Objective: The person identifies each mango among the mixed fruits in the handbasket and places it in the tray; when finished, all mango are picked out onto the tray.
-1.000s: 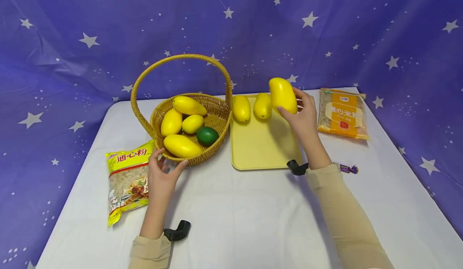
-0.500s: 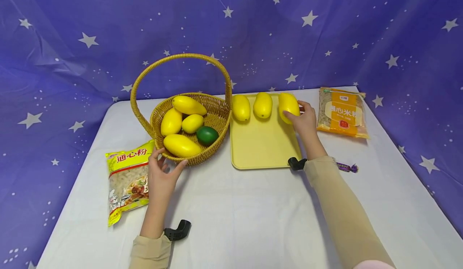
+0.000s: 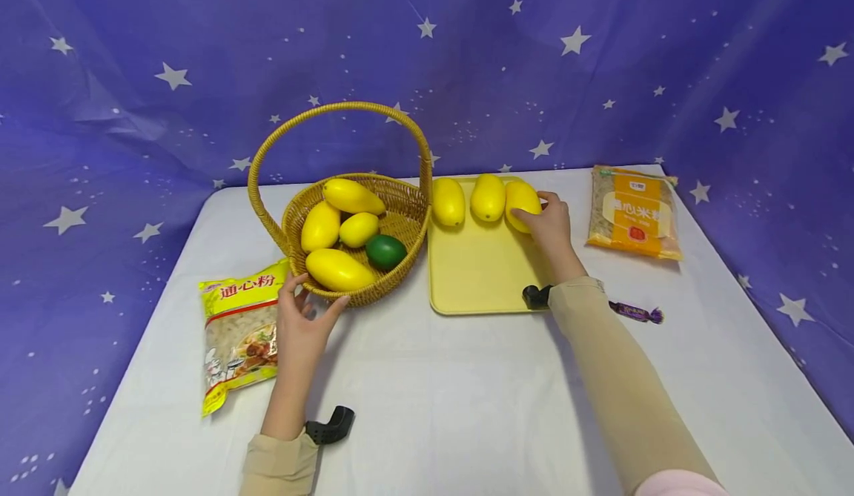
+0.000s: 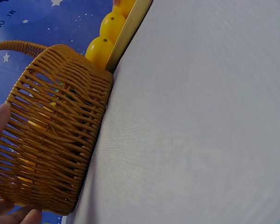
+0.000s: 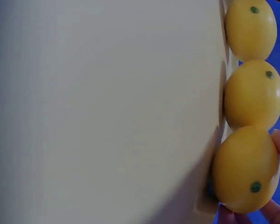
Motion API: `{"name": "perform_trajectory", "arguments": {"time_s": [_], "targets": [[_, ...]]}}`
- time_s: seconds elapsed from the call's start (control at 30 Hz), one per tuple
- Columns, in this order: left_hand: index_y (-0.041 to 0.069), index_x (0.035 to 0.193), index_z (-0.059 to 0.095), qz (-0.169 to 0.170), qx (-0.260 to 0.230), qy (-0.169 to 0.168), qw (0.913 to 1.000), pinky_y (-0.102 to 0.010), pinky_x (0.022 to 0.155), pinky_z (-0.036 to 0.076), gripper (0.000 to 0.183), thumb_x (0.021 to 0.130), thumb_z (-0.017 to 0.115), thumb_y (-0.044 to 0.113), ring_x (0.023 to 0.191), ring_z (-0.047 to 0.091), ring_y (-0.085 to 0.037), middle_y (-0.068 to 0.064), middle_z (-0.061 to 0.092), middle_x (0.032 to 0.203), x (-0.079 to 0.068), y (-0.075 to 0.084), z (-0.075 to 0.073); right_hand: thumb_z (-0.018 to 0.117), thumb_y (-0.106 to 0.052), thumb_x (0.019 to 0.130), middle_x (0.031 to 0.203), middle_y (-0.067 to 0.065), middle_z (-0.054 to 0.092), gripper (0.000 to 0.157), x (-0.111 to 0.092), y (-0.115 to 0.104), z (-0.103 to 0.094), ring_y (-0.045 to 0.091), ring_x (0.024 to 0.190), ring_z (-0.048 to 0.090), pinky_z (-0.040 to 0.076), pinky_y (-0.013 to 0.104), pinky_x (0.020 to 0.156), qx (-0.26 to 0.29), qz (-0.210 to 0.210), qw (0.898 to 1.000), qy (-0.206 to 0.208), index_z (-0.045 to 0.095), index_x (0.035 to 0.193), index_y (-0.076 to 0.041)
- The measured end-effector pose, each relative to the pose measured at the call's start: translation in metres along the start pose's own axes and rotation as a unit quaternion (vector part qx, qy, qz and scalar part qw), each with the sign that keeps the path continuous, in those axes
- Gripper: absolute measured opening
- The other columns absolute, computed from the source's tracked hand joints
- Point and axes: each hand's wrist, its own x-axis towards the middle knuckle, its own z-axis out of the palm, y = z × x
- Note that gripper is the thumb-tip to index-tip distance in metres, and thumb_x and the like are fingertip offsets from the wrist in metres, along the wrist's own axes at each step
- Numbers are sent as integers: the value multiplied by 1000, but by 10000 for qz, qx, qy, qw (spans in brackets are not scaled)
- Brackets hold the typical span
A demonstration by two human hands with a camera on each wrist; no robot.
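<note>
In the head view, my right hand (image 3: 550, 223) grips a yellow mango (image 3: 522, 203) at the far right corner of the pale yellow tray (image 3: 483, 281). The right wrist view shows this mango (image 5: 245, 168) touching the middle mango (image 5: 254, 93), fingers and thumb around it. A third mango (image 3: 449, 203) lies at the tray's left end, completing the row. My left hand (image 3: 303, 325) holds the near left side of the wicker basket (image 3: 400, 218), thumb and fingers spread along it. Several yellow fruits (image 3: 340, 270) and one dark green fruit (image 3: 385, 252) lie inside.
A yellow pasta bag (image 3: 240, 333) lies left of the basket, partly behind my left hand. At the back right lies an orange-and-clear food packet (image 3: 634, 213). A purple-wrapped candy (image 3: 637, 312) is beside my right sleeve. The basket's tall handle (image 3: 340, 107) arches upward.
My right hand has lowered the mango onto the tray, then shifted it left against the middle one. The left hand keeps its place at the basket. The head view has tilted slightly.
</note>
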Motion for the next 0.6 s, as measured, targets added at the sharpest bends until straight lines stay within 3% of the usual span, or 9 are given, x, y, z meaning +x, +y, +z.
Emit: {"name": "perform_trajectory", "arguments": {"time_s": [0.33,0.6], "targets": [[13,140,37,-36,46,2,10000,-45,105,40,85,75,81,46,132,40,-32,-5,15,158,0,-1,-1,72,-32,87,130,25,38,76,6,-8,8,36,111,44,44,44,96,-179,-40,9998,-50,35,146,-1],[14,140,38,15,56,17,10000,-44,104,41,85,74,82,45,132,41,-30,-3,16,159,1,-2,-1,71,-36,88,131,27,37,79,10,-6,7,36,112,43,46,44,93,-265,-180,9992,-231,33,147,0]]}}
